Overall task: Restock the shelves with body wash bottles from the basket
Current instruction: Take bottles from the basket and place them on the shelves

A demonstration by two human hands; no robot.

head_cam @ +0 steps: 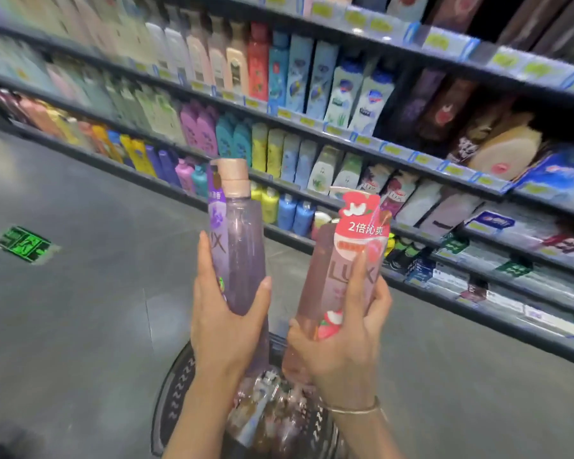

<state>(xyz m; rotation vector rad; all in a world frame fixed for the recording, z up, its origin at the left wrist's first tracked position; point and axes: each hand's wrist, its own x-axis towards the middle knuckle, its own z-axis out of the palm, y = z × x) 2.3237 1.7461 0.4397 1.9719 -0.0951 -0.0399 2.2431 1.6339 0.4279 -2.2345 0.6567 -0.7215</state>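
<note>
**Q:** What is on the left?

**A:** The left hand (227,326) is wrapped around the lower half of a purple Lux body wash bottle (237,246). The thumb presses one side and the fingers curl around the other. The bottle stands nearly upright above the grip, and its pale pink pump cap (233,175) is at the top.

**Q:** And beside it?

**A:** Just to the right of that grip, the right hand (342,339) clasps a pink Lux body wash bottle (345,276). The fingers lie across the front label and the thumb hooks around the left edge. A red paper tag (362,210) with white Chinese text covers the neck, above the fingers. A thin bangle (355,407) sits on the wrist below. The two bottles are close together but not touching.

**Q:** What is under the hands?

**A:** Directly below both grips is a dark round basket (176,392) on the grey floor (80,309), holding more pinkish bottles (269,415), which are blurred.

**Q:** And further right?

**A:** Beyond and to the right of the held bottles run dark store shelves (345,137), packed with colourful bottles in rows. More Lux bottles (395,190) stand on the shelf just behind the red tag.
</note>
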